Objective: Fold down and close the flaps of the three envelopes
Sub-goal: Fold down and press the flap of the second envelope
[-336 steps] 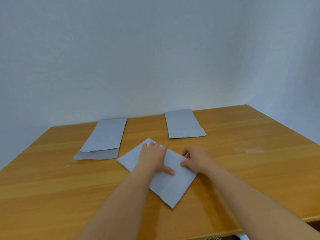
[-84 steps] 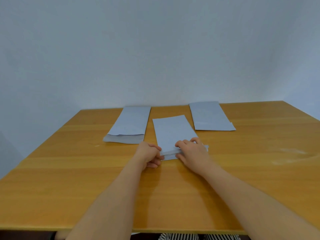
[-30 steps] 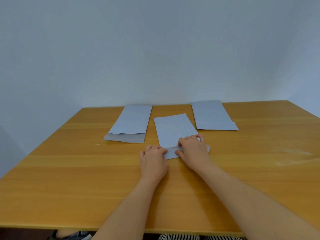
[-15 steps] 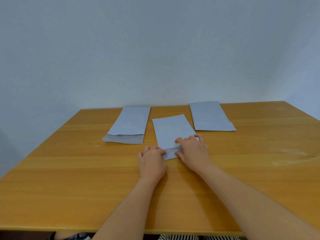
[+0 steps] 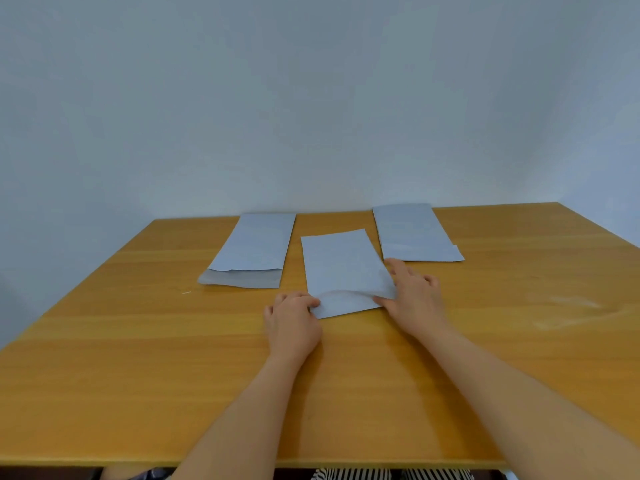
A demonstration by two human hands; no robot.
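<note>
Both forearms are bare to the frame's bottom edge with no sleeve, watch or ring showing on the left hand (image 5: 292, 322) at ten o'clock of the right hand (image 5: 414, 299), and black-and-white striped cloth (image 5: 391, 474) peeks out at six o'clock.

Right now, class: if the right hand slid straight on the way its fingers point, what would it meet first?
Probably the far right envelope. The right hand lies beside the middle envelope, fingers pointing away and slightly left, toward its near edge; depth is hard to judge.
</note>
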